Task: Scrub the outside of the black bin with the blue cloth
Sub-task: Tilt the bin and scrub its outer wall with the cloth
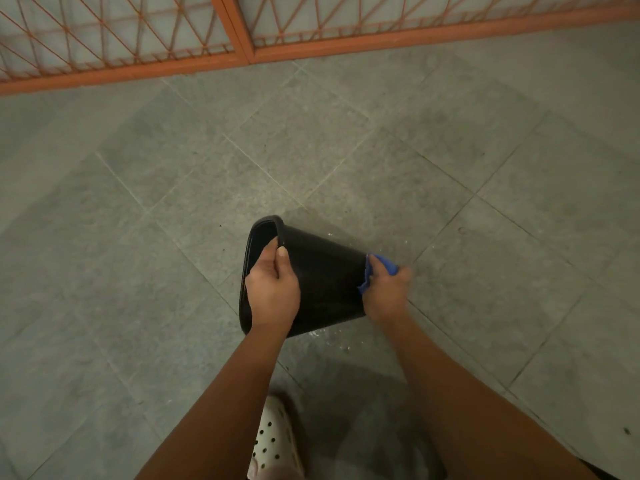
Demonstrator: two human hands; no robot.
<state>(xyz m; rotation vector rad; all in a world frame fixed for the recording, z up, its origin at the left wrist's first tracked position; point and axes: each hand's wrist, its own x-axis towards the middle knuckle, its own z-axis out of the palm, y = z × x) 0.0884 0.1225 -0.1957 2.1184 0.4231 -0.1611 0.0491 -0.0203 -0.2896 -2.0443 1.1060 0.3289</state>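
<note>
black plastic makes up the bin (322, 278), which is tipped on its side over the grey tiled floor (173, 168), its open mouth turned left and its narrower base end turned right. whether its lower edge touches the tiles cannot be told. the inside of the bin is seen only as a dark sliver along the rim, so nothing of its contents can be made out. no label or writing shows on its wall.

the left hand (273, 289) grips the rim at the mouth: the thumb lies on the outside wall and the fingers curl over the edge into the bin, clamped on it. the hand covers the middle of the rim.

the right hand (384, 292) is motion-blurred, pressed against the base end of the bin with its fingers closed around the blue cloth (377, 270). only crumpled folds of the cloth show above and left of the knuckles; the rest is hidden in the fist and behind the bin's base.

small pale droplets or flecks (332, 337) speckle the tiles just below and beside the bin.

both forearms are cut off by the lower frame edge. a white perforated clog (273, 441) is partly cut off at the bottom. an orange metal lattice gate (239, 36) runs along the far edge of the floor.
</note>
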